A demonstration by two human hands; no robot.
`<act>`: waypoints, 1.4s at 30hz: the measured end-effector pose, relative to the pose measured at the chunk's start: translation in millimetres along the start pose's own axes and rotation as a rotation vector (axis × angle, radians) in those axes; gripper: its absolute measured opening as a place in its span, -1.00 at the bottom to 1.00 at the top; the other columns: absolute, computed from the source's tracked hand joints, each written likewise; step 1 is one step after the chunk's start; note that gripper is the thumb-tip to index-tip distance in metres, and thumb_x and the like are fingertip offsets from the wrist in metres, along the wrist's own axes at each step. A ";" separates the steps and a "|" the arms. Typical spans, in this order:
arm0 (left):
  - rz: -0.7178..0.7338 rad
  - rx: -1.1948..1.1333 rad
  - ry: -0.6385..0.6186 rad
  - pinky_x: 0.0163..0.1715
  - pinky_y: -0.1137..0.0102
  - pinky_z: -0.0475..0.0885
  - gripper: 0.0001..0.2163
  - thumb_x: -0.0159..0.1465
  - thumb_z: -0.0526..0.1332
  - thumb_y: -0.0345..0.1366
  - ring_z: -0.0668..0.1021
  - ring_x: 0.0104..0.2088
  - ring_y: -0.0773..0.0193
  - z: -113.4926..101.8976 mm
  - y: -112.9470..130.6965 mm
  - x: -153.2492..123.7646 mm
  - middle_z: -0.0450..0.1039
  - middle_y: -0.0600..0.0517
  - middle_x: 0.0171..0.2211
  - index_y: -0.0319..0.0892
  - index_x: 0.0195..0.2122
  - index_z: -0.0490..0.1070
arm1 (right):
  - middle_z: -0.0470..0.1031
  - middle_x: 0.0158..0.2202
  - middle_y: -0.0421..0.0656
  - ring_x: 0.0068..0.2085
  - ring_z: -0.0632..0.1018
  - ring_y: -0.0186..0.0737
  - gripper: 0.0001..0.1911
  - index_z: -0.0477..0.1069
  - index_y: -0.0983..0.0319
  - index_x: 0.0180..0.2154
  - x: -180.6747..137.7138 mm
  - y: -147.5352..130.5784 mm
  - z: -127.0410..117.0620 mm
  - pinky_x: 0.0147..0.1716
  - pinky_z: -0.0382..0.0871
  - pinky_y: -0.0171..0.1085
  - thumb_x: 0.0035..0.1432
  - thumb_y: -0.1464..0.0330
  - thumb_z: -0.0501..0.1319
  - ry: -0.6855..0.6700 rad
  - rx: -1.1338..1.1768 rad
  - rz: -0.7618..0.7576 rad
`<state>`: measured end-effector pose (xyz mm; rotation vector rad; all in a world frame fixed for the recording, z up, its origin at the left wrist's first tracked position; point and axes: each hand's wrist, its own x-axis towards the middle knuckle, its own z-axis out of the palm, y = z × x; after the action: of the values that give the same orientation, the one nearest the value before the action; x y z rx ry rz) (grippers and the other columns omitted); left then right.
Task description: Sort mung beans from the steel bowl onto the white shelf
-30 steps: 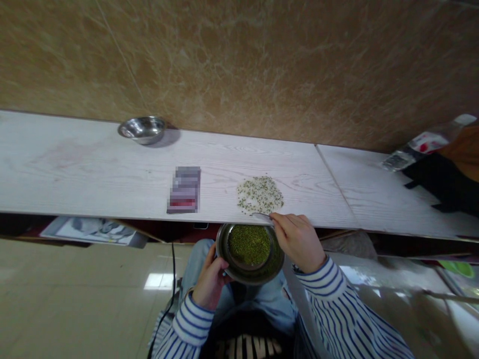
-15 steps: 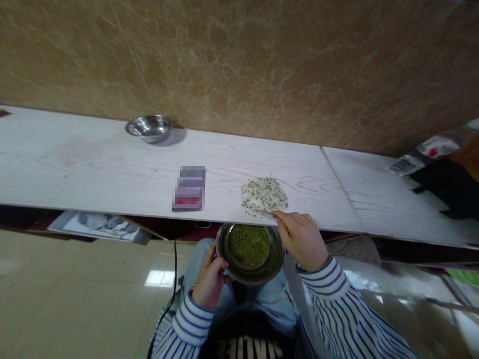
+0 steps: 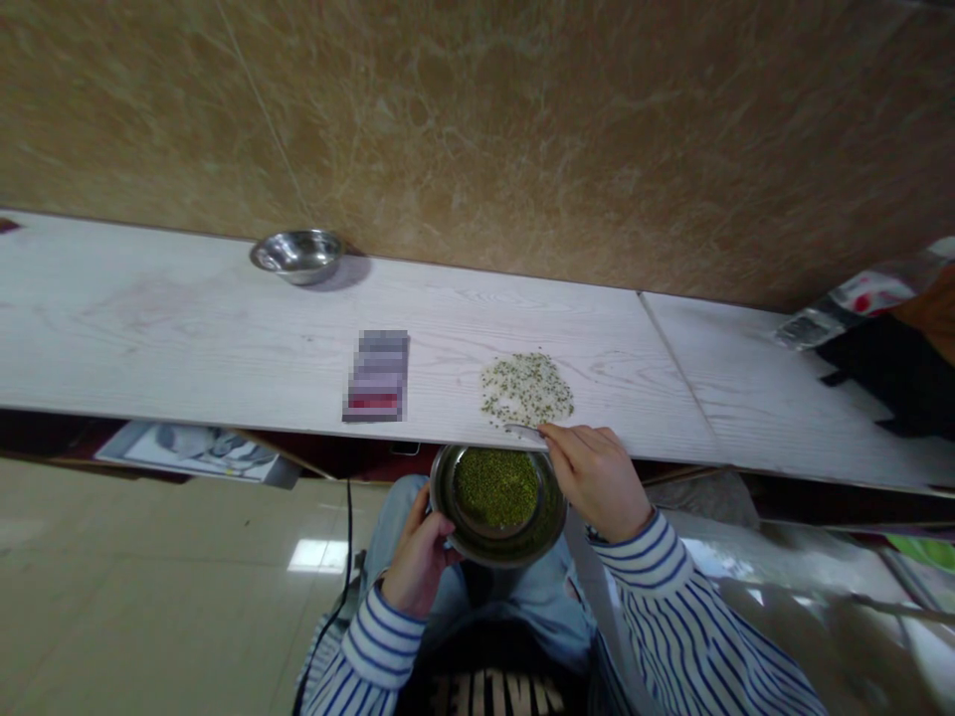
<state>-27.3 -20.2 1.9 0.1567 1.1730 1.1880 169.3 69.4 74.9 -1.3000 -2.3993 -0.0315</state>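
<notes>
My left hand point(image 3: 419, 562) is closed on the left rim of a metal bowl point(image 3: 548, 512), which is held over my lap just under the table's front edge. Green beans point(image 3: 496, 487), small like mung beans, lie in the bowl. My right hand point(image 3: 598, 475) pinches a slim silver metal utensil point(image 3: 526, 431); its exact kind is too small to tell. Its tip touches or hovers just over the tabletop, at the near edge of a spread-out pile point(image 3: 528, 388) of white grains mixed with green beans.
A second metal bowl point(image 3: 296, 257) stands by the wall at the back left. A flat, pixelated phone-like object point(image 3: 377, 378) lies left of the pile. At the far right are a black item point(image 3: 887, 363) and a clear plastic package point(image 3: 810, 326). An open drawer point(image 3: 201, 452) sits below the table.
My right hand has drawn the utensil slightly toward the table's front edge. My left hand and the held bowl look unchanged.
</notes>
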 end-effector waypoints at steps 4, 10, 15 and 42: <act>0.003 0.009 -0.013 -0.48 0.36 0.40 -0.39 -0.05 0.13 -0.46 0.43 -0.39 0.26 0.6 -0.1 0.0 0.43 0.06 -0.28 0.02 0.09 0.22 | 0.55 -0.27 -0.09 -0.24 0.50 -0.21 -0.76 0.39 0.26 -0.11 0.7 -1.4 1.8 -0.24 0.20 -0.23 0.23 0.44 0.03 -0.022 -0.018 -0.001; 0.015 0.012 -0.017 -0.47 0.36 0.41 -0.41 -0.03 0.12 -0.46 0.42 -0.38 0.28 -0.4 -0.2 -0.2 0.41 0.07 -0.29 0.03 0.09 0.22 | 0.55 -0.27 -0.08 -0.24 0.50 -0.22 -0.76 0.39 0.27 -0.11 6.5 -4.8 6.1 -0.22 0.21 -0.24 0.24 0.44 0.03 -0.028 -0.016 -0.001; 0.018 0.003 -0.012 -0.51 0.40 0.39 -0.42 -0.05 0.13 -0.46 0.41 -0.43 0.29 -1.6 1.3 0.3 0.42 0.08 -0.33 0.03 0.06 0.25 | 0.55 -0.28 -0.11 -0.26 0.50 -0.21 -0.76 0.40 0.27 -0.10 11.9 -6.0 8.7 -0.23 0.21 -0.23 0.23 0.44 0.05 -0.018 -0.017 -0.012; 0.036 -0.018 -0.019 -0.49 0.40 0.38 -0.47 -0.07 0.14 -0.45 0.42 -0.44 0.32 0.4 6.8 2.8 0.41 0.11 -0.38 -0.03 0.00 0.30 | 0.54 -0.29 -0.12 -0.25 0.49 -0.25 -0.76 0.38 0.24 -0.09 19.6 -30.1 7.7 -0.22 0.21 -0.24 0.23 0.46 0.04 -0.100 0.057 -0.113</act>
<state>-31.5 -15.0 4.7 0.1755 1.1465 1.2255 132.9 69.7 80.1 -1.1653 -2.5361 0.0703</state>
